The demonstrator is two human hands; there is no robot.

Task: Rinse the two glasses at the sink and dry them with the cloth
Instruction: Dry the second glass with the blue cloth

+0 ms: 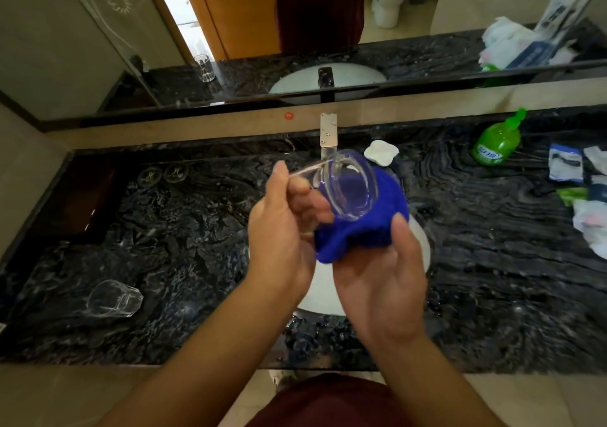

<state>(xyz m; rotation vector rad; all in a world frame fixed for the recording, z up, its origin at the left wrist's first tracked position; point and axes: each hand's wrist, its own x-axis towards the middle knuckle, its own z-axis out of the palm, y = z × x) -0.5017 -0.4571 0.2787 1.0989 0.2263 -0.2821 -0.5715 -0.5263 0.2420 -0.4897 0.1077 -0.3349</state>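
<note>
Glass (349,185), empty and tilted over the sink (423,246), sits gripped in the left hand (282,229); right hand (381,269) fingers clutch the cloth (361,229) against it. Second glass (113,298) lies empty on the table (197,246).

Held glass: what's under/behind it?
The blue cloth is bunched under and behind the held glass, cupped by the right hand; the left hand grips the glass. Below, white sink shows. The drain and right fingers are covered.
</note>
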